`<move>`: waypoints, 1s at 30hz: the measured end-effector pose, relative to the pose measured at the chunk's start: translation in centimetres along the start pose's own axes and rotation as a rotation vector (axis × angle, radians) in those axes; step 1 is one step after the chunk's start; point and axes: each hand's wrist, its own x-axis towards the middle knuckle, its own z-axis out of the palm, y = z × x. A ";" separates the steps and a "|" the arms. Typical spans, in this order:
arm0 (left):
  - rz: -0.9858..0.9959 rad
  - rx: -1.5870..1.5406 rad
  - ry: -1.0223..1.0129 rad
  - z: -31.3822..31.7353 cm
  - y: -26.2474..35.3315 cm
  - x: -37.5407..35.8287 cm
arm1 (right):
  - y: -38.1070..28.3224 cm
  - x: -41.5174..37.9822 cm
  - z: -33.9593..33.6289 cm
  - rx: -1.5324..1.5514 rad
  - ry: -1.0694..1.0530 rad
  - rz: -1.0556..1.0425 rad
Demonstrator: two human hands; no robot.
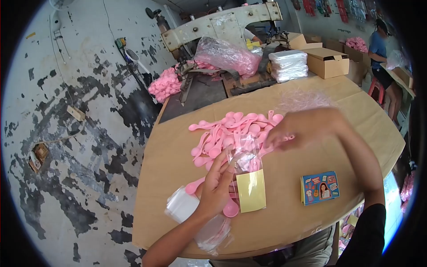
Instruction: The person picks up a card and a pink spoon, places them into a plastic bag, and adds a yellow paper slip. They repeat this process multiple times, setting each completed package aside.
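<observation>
A white-grey wall with dark peeling patches (89,129) rises beside a broad brown-covered table (284,213). A red plastic stool (377,91) stands farther back.

The brown-covered surface (284,213) carries a heap of pink plastic spoons (222,133), a stack of printed cards (320,188), clear plastic bags (213,233), wrapped clear packs (288,66) and a cardboard box (327,63).

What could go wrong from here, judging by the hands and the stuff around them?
1. The left hand holds the thin clear bag with the yellow card; the bag could crumple or slip.
2. The loose clear bags lie right by the left forearm, which might drag them.
3. The right hand, motion-blurred, is at the edge of the pink spoon pile; it may scatter some.
</observation>
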 end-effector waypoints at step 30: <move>0.003 0.083 -0.064 0.5 -0.1 -0.7 | 23.3 -3.9 -4.2 -0.519 0.269 0.654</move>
